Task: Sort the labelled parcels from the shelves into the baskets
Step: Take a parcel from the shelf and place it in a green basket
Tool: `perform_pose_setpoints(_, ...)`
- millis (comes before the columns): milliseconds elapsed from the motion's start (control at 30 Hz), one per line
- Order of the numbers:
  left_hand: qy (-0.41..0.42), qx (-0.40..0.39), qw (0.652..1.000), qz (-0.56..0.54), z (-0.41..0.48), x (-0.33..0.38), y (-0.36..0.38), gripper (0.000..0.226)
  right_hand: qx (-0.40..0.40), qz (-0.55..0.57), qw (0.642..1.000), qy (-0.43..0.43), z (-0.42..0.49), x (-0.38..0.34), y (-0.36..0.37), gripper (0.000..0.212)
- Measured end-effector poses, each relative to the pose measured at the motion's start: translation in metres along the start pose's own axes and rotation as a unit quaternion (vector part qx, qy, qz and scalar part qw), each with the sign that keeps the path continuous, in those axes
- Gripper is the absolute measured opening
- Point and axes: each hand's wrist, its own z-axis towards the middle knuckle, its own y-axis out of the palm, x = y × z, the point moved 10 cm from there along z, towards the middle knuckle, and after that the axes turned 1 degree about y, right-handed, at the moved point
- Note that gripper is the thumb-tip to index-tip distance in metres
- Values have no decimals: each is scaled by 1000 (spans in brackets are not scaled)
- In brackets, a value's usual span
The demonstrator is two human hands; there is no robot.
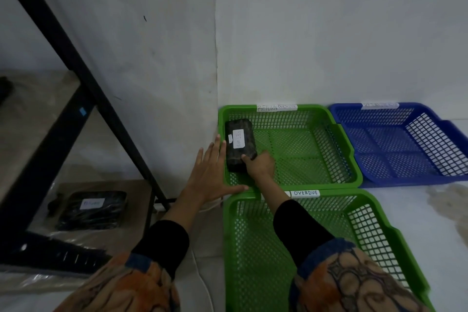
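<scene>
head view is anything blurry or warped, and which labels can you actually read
Head view: flat, dim light, no hard shadows or glare. The black shelf post leans, likely lens distortion; the left edge is soft, so the label on the shelf parcel is unreadable. The near green basket tag reads OVERDUE; the blue basket tag is washed out.

I see a far green basket (353, 152) and near green basket (228, 235), both lattice-patterned, a blue basket (405, 180) with the same lattice, a black parcel (240, 154) with white label (238, 138), black shelf frame (76, 63) with blue tape patch (82, 111), black cuffs (164, 243) under orange-and-navy swirl-print sleeves (354, 281), greyish-white wall (329, 33).
</scene>
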Motion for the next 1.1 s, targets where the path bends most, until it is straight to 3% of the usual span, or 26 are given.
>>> perform_pose_setpoints(167,-11,-20,1000,-9,-2,2,-4,146,-27,-57,997,-50,-13,-11,-10,54)
perform_pose_setpoints(567,-45,17,997,66,-110,20,-67,75,18,-170,963,-210,-155,-34,-77,22)
perform_pose_setpoints(800,-61,64,990,112,-249,17,-114,57,26,-156,942,-296,-307,-32,-97,28)
perform_pose_setpoints(967,-68,113,984,117,-339,9,-169,53,43,-160,918,-361,-411,-51,-105,18)
perform_pose_setpoints(1100,-77,165,975,125,-396,-7,-229,48,49,-177,887,-424,-487,-91,-109,36)
